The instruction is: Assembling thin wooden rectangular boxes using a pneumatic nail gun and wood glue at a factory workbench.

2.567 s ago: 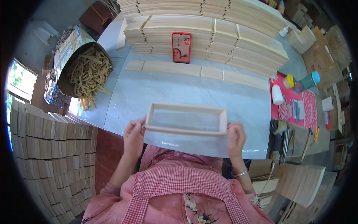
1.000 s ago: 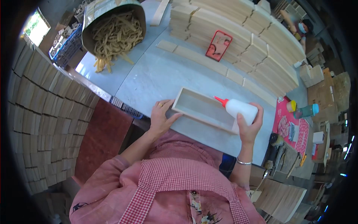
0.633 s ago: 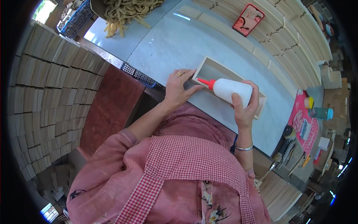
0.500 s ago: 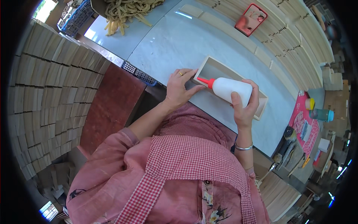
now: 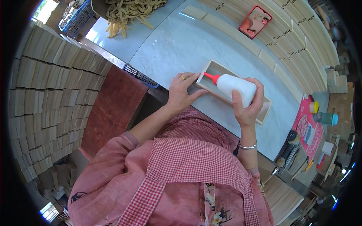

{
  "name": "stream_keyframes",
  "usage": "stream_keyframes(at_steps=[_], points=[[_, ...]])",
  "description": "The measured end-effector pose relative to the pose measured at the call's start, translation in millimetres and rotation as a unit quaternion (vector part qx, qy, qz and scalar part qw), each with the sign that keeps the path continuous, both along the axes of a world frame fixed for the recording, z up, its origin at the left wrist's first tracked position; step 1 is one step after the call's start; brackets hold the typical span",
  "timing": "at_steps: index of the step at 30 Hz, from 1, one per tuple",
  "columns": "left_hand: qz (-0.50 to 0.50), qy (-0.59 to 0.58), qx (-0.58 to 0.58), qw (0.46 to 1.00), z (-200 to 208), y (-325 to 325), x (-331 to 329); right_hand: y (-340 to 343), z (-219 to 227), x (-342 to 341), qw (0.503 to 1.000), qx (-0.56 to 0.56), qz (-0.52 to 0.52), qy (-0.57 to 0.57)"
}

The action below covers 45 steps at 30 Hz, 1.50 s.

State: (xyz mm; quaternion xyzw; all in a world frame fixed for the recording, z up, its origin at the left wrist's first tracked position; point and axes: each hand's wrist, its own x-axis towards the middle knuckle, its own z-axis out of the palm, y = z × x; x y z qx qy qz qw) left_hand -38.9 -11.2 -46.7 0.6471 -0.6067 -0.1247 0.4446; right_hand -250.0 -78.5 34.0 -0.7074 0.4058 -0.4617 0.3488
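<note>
My right hand (image 5: 249, 101) is wrapped round a white squeeze bottle (image 5: 235, 88) with a red pointed nozzle. The bottle lies tilted over a shallow, narrow wooden box (image 5: 264, 113), its nozzle tip close to the top edge of the box's left end; whether it touches, I cannot tell. A whitish streak shows along that edge. My left hand (image 5: 183, 91) is at the same end, fingers stretched out and thumb apart. Its fingertips touch the end wall, while the thumb lies by the near long side. The bottle hides part of the box.
Beyond the box, a row of wooden strips (image 5: 233, 32) crosses the pale tabletop (image 5: 166, 49). Stacked boards (image 5: 298, 41) and a red-framed phone (image 5: 255, 22) are farther back. Tan bands (image 5: 130, 13) are heaped at far left; wooden blocks (image 5: 41, 94) form a wall on the left.
The nozzle has shifted slightly right and up along the box's left end edge. My left thumb and fingers have spread a little; the whitish streak on the edge now shows.
</note>
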Motion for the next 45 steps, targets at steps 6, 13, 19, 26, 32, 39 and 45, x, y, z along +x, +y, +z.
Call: stream_keyframes(at_steps=[6, 13, 19, 26, 32, 39, 45], points=[[-0.001, -0.009, 0.003, 1.000, 1, -1, 1, -4, 16, -2, 0.998, -0.059, -0.023, -0.013], [0.000, -0.005, 0.002, 1.000, 0, -1, 0, 6, 19, -15, 0.987, 0.022, -0.051, -0.152], [0.000, 0.010, -0.005, 1.000, -4, -1, 0, 11, 6, -8, 0.997, 0.025, -0.008, -0.078], [-0.003, -0.003, -0.009, 1.000, -3, -1, 1, 10, -1, -1, 0.999, 0.002, 0.030, -0.036], [-0.005, -0.006, -0.014, 1.000, -2, -1, 1, -2, 1, 4, 0.999, -0.052, 0.010, -0.009], [-0.005, -0.002, -0.010, 1.000, 0, 0, 1, -17, -1, 8, 0.998, -0.064, -0.017, 0.001], [-0.002, -0.001, 0.003, 1.000, 2, 0, 0, -28, -2, 11, 0.994, -0.090, -0.052, 0.017]])
